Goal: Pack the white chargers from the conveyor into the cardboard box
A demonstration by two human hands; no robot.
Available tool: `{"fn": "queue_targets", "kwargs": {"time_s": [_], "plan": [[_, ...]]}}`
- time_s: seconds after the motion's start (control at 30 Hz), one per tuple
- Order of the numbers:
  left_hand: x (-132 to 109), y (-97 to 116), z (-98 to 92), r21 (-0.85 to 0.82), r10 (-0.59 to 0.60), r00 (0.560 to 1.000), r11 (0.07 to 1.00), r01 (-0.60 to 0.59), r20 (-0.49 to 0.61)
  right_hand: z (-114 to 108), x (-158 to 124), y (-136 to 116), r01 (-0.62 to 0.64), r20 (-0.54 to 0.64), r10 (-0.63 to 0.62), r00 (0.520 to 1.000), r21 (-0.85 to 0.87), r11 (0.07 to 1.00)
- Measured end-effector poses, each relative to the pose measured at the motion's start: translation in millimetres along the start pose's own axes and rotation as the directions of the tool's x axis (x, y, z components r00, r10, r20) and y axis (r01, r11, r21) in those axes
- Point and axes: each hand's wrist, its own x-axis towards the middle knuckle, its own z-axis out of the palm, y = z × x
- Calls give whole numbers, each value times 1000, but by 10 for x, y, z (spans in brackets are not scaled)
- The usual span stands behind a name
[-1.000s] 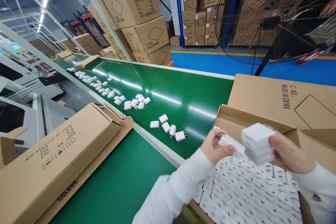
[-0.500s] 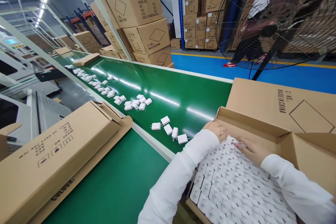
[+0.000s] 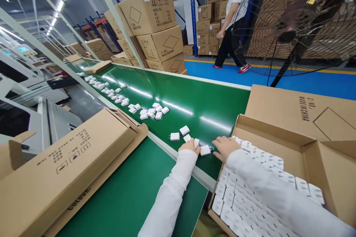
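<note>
Across the middle of your view runs a long, glossy green conveyor belt (image 3: 194, 96), edged on your side by a pale rail (image 3: 205, 178). To its right sits an open-topped brown cardboard box (image 3: 272, 133), crossed by your white right sleeve (image 3: 267, 177) and filled with packed rows of white plastic chargers (image 3: 247, 214); carry that forearm high, because a dragging cuff could knock them crooked. Your right hand (image 3: 225, 147) hangs between box and belt, back uppermost, fingers spread, nothing visible in them. Your left hand (image 3: 190, 147) reaches past the rail, thumb and fingers set around a small, blocky white plastic charger (image 3: 196, 143) on the belt; whether they pinch it firmly yet, I cannot tell. Grip it by its flat sides, since smooth plastic probably slips when caught at a corner, and mind the white block-shaped neighbour (image 3: 187, 138) just beyond your fingers. Between your hands lies another white rectangular charger (image 3: 205, 150), best lifted by its body: its thin metal prongs (image 3: 210, 149) point toward your right fingers and could bend if pressed.
</note>
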Motion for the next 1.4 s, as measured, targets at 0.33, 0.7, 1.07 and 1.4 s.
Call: {"fn": "queue_targets", "kwargs": {"time_s": [0.33,0.7,1.07,1.4], "plan": [[-540,-433,-273,-468,-80,949,881,-76,-305,164,-32,-346,-31,56,22,998,152,988],[-1217,306,-52,-624,143,758,483,-615,-636,33,-691,-365,119,-207,-15,978,503,856],[162,-95,66,151,663,734,748,-646,-147,-199,-910,-323,322,-236,-250,939,350,880],[-1086,143,-405,-503,619,536,250,-827,-575,-309,-1097,-351,384,-239,-303,922,484,786]]}}
